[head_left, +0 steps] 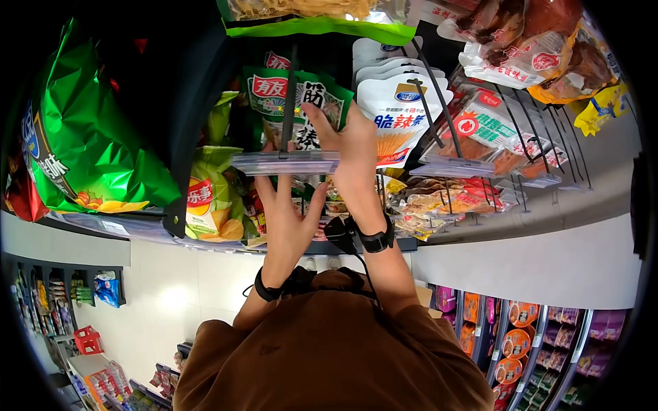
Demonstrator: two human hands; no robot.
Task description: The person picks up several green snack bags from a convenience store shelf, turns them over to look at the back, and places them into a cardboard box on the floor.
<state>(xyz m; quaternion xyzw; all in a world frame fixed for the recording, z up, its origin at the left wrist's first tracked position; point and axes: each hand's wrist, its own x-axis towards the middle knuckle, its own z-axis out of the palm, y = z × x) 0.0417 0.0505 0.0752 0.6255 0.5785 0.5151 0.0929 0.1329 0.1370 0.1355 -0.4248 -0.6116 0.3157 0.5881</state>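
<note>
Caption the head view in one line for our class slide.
Right hand on a green packet, left hand lower in view, white packets hanging to the right.

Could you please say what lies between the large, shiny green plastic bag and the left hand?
In the head view: a black divider, a yellow-green plastic bag with red label, then small colourful packets nearest the left hand.

Your single wide head view faces forward and down, close over your shirt (336,356) and the hanging packs (271,104).
</note>
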